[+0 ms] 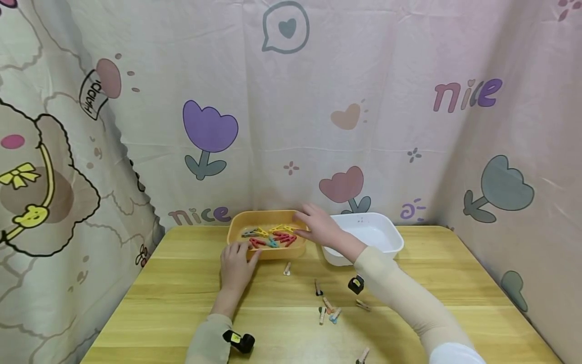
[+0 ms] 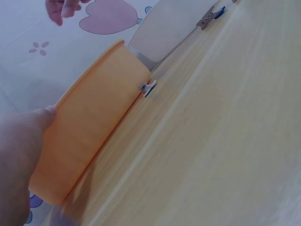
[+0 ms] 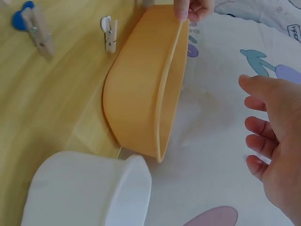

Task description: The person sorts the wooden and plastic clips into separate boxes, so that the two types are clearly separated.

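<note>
Fingers of the left hand (image 1: 236,268) pinch the orange basin (image 1: 278,254), mouth up, long axis sideways; right hand (image 1: 322,227) hovers, fingers apart.

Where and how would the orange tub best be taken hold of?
Probably by the rim of the orange tub at its two short ends, reaching down from above: it stands upright, oblong and open-topped. The white tub sits close by its right end, so a sideways approach there looks cramped.

Soft light is filling the head view. The bluish left wrist view is showing shadow beside the orange tub (image 2: 94,113) and glare farther right; the right wrist view is blurring a clothespin (image 3: 39,34) left of the tub.
</note>
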